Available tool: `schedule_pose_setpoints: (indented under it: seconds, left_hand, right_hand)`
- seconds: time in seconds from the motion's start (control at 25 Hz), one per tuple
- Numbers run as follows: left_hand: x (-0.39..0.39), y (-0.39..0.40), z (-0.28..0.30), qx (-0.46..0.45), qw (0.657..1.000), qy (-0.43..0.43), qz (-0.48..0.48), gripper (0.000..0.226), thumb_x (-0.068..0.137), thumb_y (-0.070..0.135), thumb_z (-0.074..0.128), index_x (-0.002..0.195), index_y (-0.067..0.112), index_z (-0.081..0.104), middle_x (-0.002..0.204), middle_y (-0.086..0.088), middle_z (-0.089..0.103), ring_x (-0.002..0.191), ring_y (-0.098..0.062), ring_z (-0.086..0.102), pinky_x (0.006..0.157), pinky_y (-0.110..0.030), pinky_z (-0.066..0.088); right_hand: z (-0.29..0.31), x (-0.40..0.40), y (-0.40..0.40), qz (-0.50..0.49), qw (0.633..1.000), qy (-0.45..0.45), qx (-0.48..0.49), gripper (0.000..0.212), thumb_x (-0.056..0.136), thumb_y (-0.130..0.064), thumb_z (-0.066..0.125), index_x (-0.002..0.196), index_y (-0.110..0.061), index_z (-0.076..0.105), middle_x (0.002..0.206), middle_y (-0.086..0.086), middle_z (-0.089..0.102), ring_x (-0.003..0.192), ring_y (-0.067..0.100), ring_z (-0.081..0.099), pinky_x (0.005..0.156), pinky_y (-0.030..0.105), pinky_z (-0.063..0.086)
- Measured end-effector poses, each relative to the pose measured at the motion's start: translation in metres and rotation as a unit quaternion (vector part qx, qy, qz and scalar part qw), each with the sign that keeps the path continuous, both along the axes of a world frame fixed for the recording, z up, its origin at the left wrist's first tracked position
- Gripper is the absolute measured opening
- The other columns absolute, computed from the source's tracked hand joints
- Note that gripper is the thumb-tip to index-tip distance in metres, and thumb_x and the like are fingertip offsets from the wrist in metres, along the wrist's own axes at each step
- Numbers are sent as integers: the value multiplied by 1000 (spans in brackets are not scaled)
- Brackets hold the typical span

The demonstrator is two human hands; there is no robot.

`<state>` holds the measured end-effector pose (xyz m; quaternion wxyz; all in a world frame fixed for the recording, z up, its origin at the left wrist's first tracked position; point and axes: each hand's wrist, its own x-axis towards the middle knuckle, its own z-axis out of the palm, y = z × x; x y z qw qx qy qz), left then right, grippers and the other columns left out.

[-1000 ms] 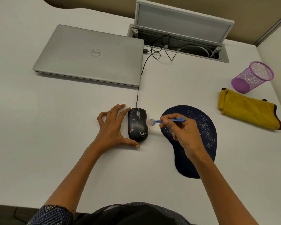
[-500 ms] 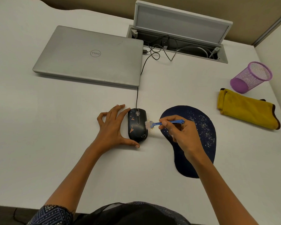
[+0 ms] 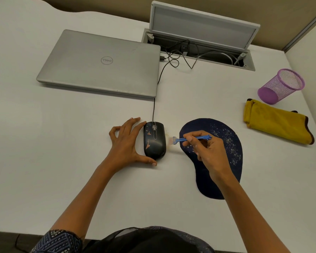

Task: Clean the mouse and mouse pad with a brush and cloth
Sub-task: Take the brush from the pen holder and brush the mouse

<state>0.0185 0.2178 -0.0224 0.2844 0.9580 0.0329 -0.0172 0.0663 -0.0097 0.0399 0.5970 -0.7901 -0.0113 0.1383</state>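
Right hand (image 3: 209,152) pinches brush (image 3: 193,138) beside mouse (image 3: 154,141).

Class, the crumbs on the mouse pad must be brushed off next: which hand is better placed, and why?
The right hand: it already pinches the brush and hovers over the mouse pad. The left hand steadies the mouse.

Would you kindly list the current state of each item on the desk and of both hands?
Mouse: upright on desk, held steady, orange marks on top.
Left hand: grips the mouse's sides.
Right hand: pinches the brush.
Brush: bristles just right of the mouse.
Mouse pad: flat, speckled with crumbs.
Cloth: folded, untouched.
Laptop: closed.
Pen cup: tipped on its side.
Cable hatch: lid open.
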Motion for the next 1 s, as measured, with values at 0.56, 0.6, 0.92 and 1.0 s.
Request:
schedule_pose_setpoints:
  seconds: [0.56,0.6,0.92,1.0]
  left_hand:
    - [1,0,-1,-3,1000,4,1,129,34,94,44,143,30,20,153,2,16,141,-15,8,108,-36,-1]
    - [1,0,-2,-3,1000,8,1,130,32,97,40,143,30,20,153,1,16,141,-16,8,108,-37,-1]
    - [1,0,1,3,1000,9,1,130,32,94,44,143,29,21,152,1,17,141,-16,9,107,-35,-1]
    - [2,0,1,1,1000,19,1,133,30,99,33,143,30,18,153,1,14,141,-17,7,109,-36,-3]
  right_hand:
    - [1,-7,1,69,997,10,30,10,86,-19,64,90,-13,71,71,0,72,51,-2,53,49,5,39]
    - [0,-11,3,102,995,13,18,10,86,-18,64,90,-12,71,72,1,72,52,-2,54,50,6,39]
    - [-2,-4,-2,47,998,6,34,7,86,-18,64,86,-18,72,69,0,71,49,1,52,50,8,40]
    - [-4,-7,4,83,996,21,28,8,86,-19,65,85,-17,72,69,1,71,46,2,43,46,12,36]
